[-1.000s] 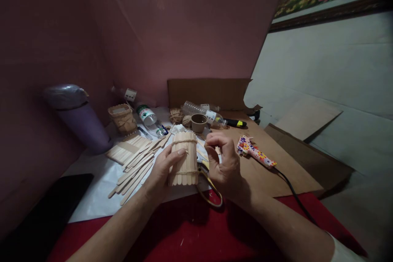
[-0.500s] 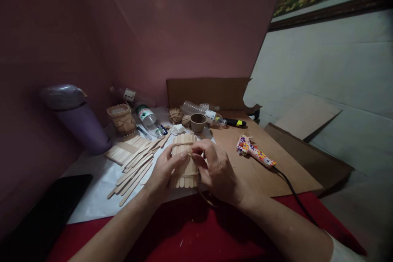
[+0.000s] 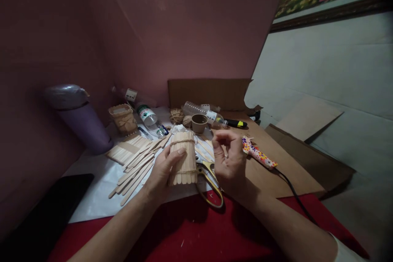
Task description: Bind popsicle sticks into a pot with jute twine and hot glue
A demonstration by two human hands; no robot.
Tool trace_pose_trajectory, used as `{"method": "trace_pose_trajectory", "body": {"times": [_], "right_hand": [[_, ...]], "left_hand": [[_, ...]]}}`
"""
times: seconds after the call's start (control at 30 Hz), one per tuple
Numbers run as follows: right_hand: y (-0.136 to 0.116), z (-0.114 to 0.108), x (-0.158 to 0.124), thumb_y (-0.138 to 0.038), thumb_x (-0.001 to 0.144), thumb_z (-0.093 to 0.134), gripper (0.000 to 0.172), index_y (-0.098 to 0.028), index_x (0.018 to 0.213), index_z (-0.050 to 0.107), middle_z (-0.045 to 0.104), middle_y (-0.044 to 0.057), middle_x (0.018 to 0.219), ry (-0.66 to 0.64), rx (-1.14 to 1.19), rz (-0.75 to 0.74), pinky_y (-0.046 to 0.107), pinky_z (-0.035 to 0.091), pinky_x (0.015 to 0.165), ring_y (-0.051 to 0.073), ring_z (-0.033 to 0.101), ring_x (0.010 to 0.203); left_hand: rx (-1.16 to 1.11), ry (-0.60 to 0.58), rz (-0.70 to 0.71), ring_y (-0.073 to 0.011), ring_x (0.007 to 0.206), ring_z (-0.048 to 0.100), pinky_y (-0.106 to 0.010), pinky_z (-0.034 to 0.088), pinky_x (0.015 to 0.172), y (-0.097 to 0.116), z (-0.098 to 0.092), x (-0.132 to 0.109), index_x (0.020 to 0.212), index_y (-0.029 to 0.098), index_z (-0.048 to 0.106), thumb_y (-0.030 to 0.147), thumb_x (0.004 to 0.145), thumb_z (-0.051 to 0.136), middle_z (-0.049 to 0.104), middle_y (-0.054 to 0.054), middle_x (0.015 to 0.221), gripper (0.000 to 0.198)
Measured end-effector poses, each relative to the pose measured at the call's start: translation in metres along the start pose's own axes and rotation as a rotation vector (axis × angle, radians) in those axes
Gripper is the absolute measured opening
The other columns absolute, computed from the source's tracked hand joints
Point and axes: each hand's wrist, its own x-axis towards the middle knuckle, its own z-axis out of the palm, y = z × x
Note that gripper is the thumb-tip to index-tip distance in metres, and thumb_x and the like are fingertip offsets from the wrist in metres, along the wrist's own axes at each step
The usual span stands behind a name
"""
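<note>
Gripping the tied sticks near six o'clock, the left hand probably steadies them; the right hand, at their three o'clock, is pinched closed, holding what, I cannot tell.

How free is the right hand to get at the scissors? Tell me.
Likely yes: the right hand is just beside the scissors, and nothing seems to cover their large lower loop, though the hand's curled fingers would probably have to open first.
</note>
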Motion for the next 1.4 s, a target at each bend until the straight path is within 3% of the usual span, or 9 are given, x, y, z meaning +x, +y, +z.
{"method": "trace_pose_trajectory", "body": {"times": [0.13, 0.3, 0.53, 0.67, 0.8, 0.97, 1.13, 1.27, 1.4], "right_hand": [[0.009, -0.005, 0.008, -0.027, 0.088, 0.062, 0.013, -0.021, 0.091, 0.051, 0.054, -0.001, 0.076, 0.077, 0.126, 0.168, 0.028, 0.047, 0.063, 0.015, 0.053, 0.067], [0.015, -0.002, 0.006, -0.030, 0.083, 0.067, 0.018, -0.019, 0.074, 0.057, 0.054, -0.003, 0.063, -0.085, 0.234, 0.378, 0.024, 0.039, 0.052, 0.012, 0.049, 0.057], [0.014, 0.000, 0.002, -0.029, 0.083, 0.066, 0.016, -0.018, 0.074, 0.061, 0.058, -0.003, 0.060, -0.151, 0.290, 0.434, 0.024, 0.041, 0.052, 0.012, 0.052, 0.055], [0.015, -0.002, 0.003, -0.042, 0.091, 0.056, 0.031, -0.018, 0.071, 0.058, 0.055, -0.003, 0.055, -0.182, 0.263, 0.406, 0.023, 0.039, 0.048, 0.011, 0.048, 0.049], [0.008, -0.007, 0.000, -0.045, 0.096, 0.047, 0.047, -0.019, 0.058, 0.053, 0.050, -0.002, 0.051, -0.222, 0.209, 0.318, 0.024, 0.038, 0.048, 0.011, 0.046, 0.048], [-0.001, -0.010, -0.007, -0.021, 0.091, 0.058, 0.001, -0.021, 0.091, 0.058, 0.060, 0.001, 0.078, -0.091, 0.176, 0.065, 0.029, 0.049, 0.065, 0.015, 0.058, 0.071], [-0.009, -0.012, -0.011, -0.001, 0.085, 0.053, 0.039, -0.022, 0.117, 0.054, 0.067, 0.009, 0.106, -0.273, 0.173, -0.267, 0.043, 0.053, 0.087, 0.022, 0.062, 0.099], [-0.014, -0.014, -0.008, 0.002, 0.083, 0.053, 0.054, -0.024, 0.130, 0.051, 0.071, 0.008, 0.109, -0.292, 0.062, -0.394, 0.038, 0.057, 0.077, 0.022, 0.062, 0.095], [-0.013, -0.012, -0.006, -0.003, 0.086, 0.052, 0.051, -0.023, 0.133, 0.051, 0.073, 0.006, 0.098, -0.303, -0.017, -0.477, 0.037, 0.059, 0.073, 0.023, 0.062, 0.092]], "left_hand": [[-0.054, 0.044, 0.010, -0.0208, 0.065, 0.069, -0.030, 0.056, 0.060, 0.006, -0.004, 0.002, 0.118, 0.013, 0.059, 0.032, 0.074, 0.070, 0.072, -0.006, 0.080, 0.049], [-0.057, 0.034, 0.026, -0.0211, 0.066, 0.069, -0.030, 0.057, 0.061, 0.008, -0.007, 0.003, 0.119, 0.013, 0.059, 0.032, 0.077, 0.068, 0.071, -0.006, 0.080, 0.047], [-0.052, -0.073, 0.075, -0.0212, 0.076, 0.070, -0.029, 0.056, 0.065, 0.007, -0.003, -0.002, 0.123, 0.016, 0.057, 0.033, 0.074, 0.073, 0.071, -0.007, 0.093, 0.054], [-0.058, -0.080, 0.111, -0.0202, 0.080, 0.070, -0.027, 0.056, 0.070, 0.006, -0.006, -0.001, 0.123, 0.017, 0.056, 0.034, 0.070, 0.079, 0.071, -0.007, 0.096, 0.060], [-0.049, -0.098, 0.117, -0.0213, 0.080, 0.071, -0.028, 0.057, 0.068, 0.003, -0.009, 0.001, 0.124, 0.018, 0.055, 0.034, 0.066, 0.082, 0.072, -0.009, 0.098, 0.066], [-0.033, -0.071, 0.132, -0.0246, 0.085, 0.070, -0.031, 0.057, 0.070, 0.001, -0.009, 0.002, 0.120, 0.016, 0.057, 0.032, 0.060, 0.085, 0.072, -0.012, 0.102, 0.068], [-0.039, -0.119, 0.139, -0.0255, 0.090, 0.070, -0.032, 0.057, 0.073, 0.000, -0.008, 0.001, 0.123, 0.016, 0.055, 0.029, 0.066, 0.082, 0.071, -0.013, 0.108, 0.064], [-0.066, -0.160, 0.112, -0.0264, 0.090, 0.071, -0.032, 0.057, 0.072, -0.001, -0.009, 0.002, 0.120, 0.017, 0.058, 0.030, 0.068, 0.081, 0.072, -0.013, 0.107, 0.058], [-0.070, -0.162, 0.108, -0.0261, 0.089, 0.071, -0.033, 0.056, 0.075, -0.004, -0.009, 0.002, 0.113, 0.016, 0.060, 0.031, 0.066, 0.082, 0.073, -0.012, 0.101, 0.054]]}}
